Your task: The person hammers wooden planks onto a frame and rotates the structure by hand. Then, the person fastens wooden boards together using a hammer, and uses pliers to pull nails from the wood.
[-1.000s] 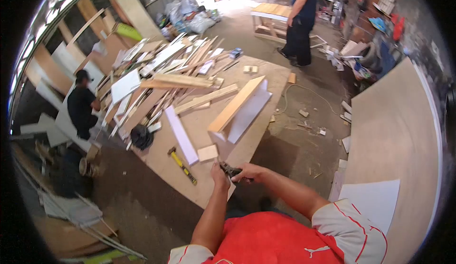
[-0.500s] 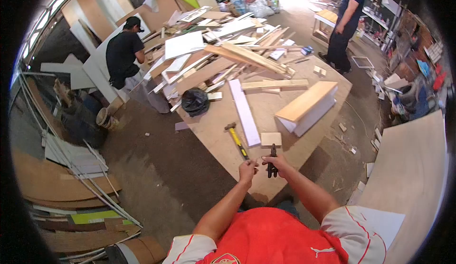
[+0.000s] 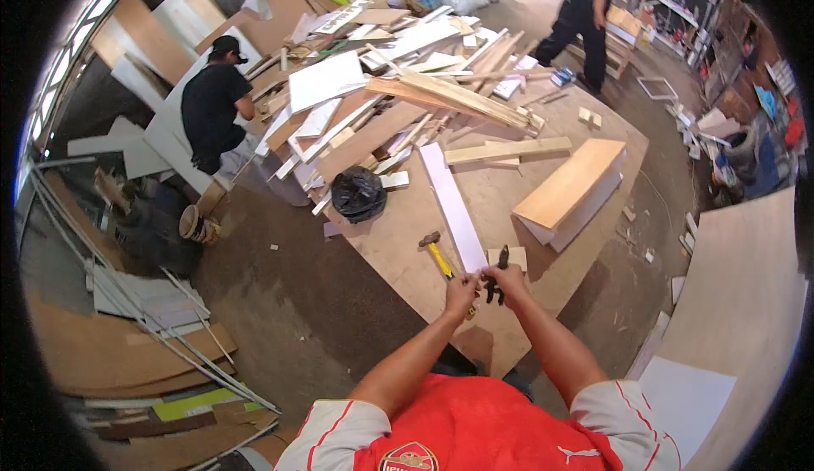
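Note:
My left hand (image 3: 460, 294) is closed, fingertips pinched together near my right hand; whatever they may hold is too small to make out. Beneath it passes the handle of a hammer (image 3: 438, 256) with a yellow and black grip, its head lying on the table. In my right hand (image 3: 510, 284) are dark pliers (image 3: 504, 256), jaws pointing away from me. Just beyond the hands, a long pale board (image 3: 454, 208) and a small wooden block (image 3: 517, 259) lie on the wooden table (image 3: 390, 255).
A wood box-like piece (image 3: 572, 184) stands on the right of the table. Behind is a heap of boards (image 3: 398, 89), with a black plastic bag (image 3: 358, 194) at its edge. One person (image 3: 216, 106) bends at the left; another person (image 3: 585, 26) stands at the back right.
My left hand has moved forward over the hammer handle and closer to my right hand. The person at the back right has stepped leftward. The view has shifted slightly.

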`<state>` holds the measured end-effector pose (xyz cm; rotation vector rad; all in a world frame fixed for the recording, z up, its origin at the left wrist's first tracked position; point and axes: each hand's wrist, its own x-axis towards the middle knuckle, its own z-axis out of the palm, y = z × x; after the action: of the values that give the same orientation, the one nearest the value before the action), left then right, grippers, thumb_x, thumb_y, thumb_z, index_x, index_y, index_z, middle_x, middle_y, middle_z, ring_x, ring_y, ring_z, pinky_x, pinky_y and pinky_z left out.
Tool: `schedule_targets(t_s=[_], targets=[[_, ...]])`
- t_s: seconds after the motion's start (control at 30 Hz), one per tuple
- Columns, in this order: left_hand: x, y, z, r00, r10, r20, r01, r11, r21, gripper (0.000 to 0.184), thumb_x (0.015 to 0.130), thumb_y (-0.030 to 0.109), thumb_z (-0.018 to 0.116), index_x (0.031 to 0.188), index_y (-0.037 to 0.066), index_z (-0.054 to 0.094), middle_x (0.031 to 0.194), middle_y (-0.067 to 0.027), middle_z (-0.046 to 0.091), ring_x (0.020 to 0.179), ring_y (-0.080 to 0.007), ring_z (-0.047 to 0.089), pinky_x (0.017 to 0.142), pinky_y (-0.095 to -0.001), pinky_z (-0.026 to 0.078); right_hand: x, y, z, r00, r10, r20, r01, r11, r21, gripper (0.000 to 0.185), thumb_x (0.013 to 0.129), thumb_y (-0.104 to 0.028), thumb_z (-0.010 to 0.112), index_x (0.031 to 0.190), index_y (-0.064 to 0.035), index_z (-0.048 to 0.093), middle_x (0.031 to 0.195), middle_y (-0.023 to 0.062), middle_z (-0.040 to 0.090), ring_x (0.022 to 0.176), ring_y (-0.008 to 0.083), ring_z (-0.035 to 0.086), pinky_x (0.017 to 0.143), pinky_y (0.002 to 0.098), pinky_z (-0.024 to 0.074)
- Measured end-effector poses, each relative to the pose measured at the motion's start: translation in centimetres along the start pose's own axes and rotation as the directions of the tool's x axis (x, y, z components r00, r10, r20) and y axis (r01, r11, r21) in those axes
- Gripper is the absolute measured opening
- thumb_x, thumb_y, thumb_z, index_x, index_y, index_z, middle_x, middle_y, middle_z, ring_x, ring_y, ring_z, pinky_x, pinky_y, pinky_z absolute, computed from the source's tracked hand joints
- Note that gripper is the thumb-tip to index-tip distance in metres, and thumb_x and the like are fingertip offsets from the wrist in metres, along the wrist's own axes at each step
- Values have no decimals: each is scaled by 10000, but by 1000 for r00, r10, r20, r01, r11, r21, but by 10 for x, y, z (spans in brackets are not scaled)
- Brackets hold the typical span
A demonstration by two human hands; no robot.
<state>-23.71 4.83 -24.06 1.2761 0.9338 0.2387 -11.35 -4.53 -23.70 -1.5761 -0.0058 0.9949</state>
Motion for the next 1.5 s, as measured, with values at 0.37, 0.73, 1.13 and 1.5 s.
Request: schedule_targets(t_s=[0.37,0.73,1.13,1.5], targets=[[136,49,-101,981,-143,-128,117,974,-192,241,1047,300,599,1049,61,627,866,-51,666,650,-129,626,604,-294,520,118,-15,22,914,41,-404,-87,992,-96,180,743,-125,768,772,46,718,685,120,699,587,225,681,546,394,511],[378,187,-356,898,-66,-435,-211,802,-558,226,1041,264,578,1047,40,606,827,-78,653,667,-177,603,581,-313,503,239,-50,107,820,-60,-569,-290,814,-504,344,787,-287,793,991,-16,730,942,227,751,948,402,730,831,484,552],[549,229,-480,812,-506,-291,118,630,-768,526,1010,610,515,1111,96,565,975,-81,587,779,-227,557,930,-477,478,213,-64,194,870,-279,-407,-205,547,-812,316,843,-188,702,1132,-74,645,1108,188,689,1059,396,666,896,515,534],[558,260,-486,860,-266,-435,-8,847,-532,384,1058,454,531,985,77,525,899,-101,629,648,-258,612,861,-545,564,185,-47,107,668,-222,-710,-454,635,-625,209,894,-168,643,1079,-71,659,1068,210,714,1065,416,675,874,552,527]])
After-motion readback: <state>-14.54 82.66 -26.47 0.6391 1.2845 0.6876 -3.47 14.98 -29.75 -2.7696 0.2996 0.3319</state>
